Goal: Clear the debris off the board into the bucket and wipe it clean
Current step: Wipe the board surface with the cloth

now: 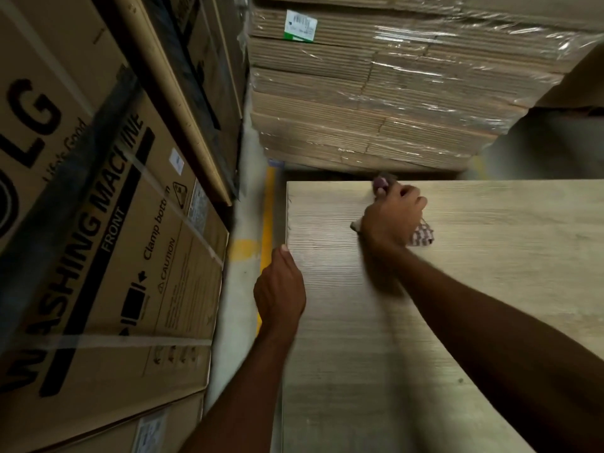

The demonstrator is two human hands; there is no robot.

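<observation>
Arms: both bare to the frame edge, no sleeves showing.
Left hand [280, 291]: no glove, ring or watch.
Right hand [390, 217]: ungloved, motion-blurred.

board [457, 289]: pale wood-grain, laid flat, surface bare | cloth [421, 235]: checked, bunched, pressed on board under right grip [390, 215]

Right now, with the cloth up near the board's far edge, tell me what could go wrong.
1. The right hand wipes with the cloth close to the far edge of the board; dust could be pushed off onto the floor, and no bucket is in view there.
2. The left hand only grips the board's left edge; hard strokes might shift the board.
3. The washing machine carton stands close on the left, leaving little elbow room.
</observation>
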